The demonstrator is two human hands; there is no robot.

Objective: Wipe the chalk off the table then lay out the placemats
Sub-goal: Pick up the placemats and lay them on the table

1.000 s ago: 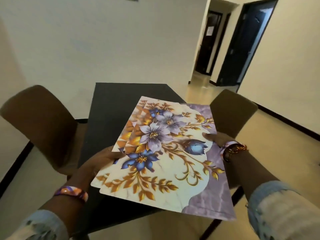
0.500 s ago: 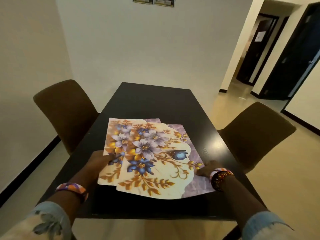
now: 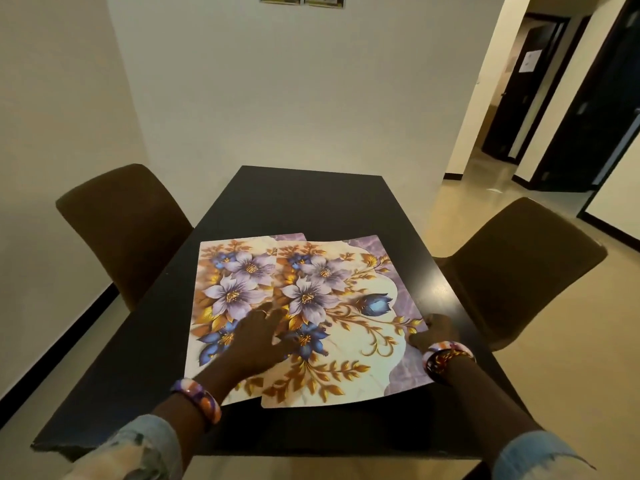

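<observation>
Two floral placemats lie flat on the dark tabletop, side by side lengthwise. The right placemat, cream with purple marbled edges, blue and lilac flowers and gold leaves, overlaps the right edge of the matching left placemat.

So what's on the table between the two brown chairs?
In the head view, the black table carries two flowery placemats: the top placemat overlaps the lower placemat. Beyond them, the tabletop between the left chair and right chair looks bare.
</observation>
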